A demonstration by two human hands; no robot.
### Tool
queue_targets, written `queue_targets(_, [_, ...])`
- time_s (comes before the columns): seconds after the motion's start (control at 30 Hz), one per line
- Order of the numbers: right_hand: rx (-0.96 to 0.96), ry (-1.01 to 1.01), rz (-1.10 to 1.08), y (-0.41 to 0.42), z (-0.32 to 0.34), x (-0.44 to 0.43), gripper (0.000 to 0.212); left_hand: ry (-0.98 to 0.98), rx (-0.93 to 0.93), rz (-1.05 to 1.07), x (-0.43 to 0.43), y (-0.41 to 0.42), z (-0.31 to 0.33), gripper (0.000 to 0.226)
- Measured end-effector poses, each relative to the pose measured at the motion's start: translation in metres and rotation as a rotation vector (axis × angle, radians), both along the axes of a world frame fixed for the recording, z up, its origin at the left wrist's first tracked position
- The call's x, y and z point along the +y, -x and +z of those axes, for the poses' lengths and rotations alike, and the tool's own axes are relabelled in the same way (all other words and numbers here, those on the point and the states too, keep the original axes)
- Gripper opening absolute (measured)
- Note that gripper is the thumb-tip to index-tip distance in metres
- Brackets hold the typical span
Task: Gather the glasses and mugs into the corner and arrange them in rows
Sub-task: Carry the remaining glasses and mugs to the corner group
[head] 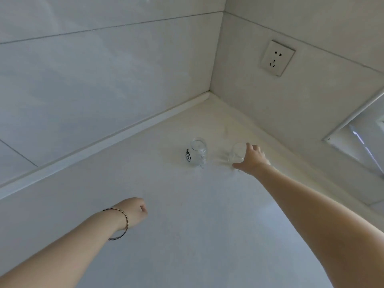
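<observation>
Two clear glasses stand on the white counter [187, 215] near the wall corner. The left one is a clear glass mug [197, 151] with a black-and-white label on its side. To its right stands a plain clear glass [236, 152]. My right hand [252, 159] reaches out to that plain glass, fingers and thumb curved around its right side. My left hand [135, 212] hovers low over the counter well in front of the mug, fingers curled in a loose fist with nothing in it; a thin bracelet circles its wrist.
Tiled walls meet at the corner [209, 92] behind the glasses. A wall socket [277, 58] sits on the right wall above the counter. A framed window edge [357, 129] juts in at the right.
</observation>
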State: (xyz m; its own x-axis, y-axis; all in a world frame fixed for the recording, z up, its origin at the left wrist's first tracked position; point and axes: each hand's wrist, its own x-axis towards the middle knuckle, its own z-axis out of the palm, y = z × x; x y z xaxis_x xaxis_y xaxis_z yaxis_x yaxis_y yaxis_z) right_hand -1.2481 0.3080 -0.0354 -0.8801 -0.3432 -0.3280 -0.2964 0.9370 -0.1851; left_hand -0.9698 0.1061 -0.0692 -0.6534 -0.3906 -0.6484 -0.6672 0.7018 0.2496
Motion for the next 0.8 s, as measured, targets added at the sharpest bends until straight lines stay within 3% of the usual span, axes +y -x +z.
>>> queue_targets(0.13, [-0.06,-0.001,0.016,0.047,-0.024,-0.01,0.104,-0.012,-0.027,0.046,0.001,0.018,-0.011,0.011])
queue_targets(0.33, [-0.056,0.027,0.023,0.065,-0.055,-0.008,0.074,-0.016,-0.071,0.123,0.0,0.024,-0.019,0.014])
queue_targets(0.43, [-0.023,0.144,-0.039,0.061,-0.056,-0.003,0.086,-0.027,-0.087,0.168,0.003,0.017,-0.02,0.018])
queue_targets(0.57, [-0.003,0.071,0.033,0.037,-0.052,0.002,0.1,-0.047,-0.086,0.224,0.011,-0.007,-0.018,0.023])
queue_targets(0.8, [-0.038,-0.058,0.342,-0.073,-0.03,-0.007,0.092,-0.083,-0.033,0.352,0.02,-0.107,-0.006,0.023])
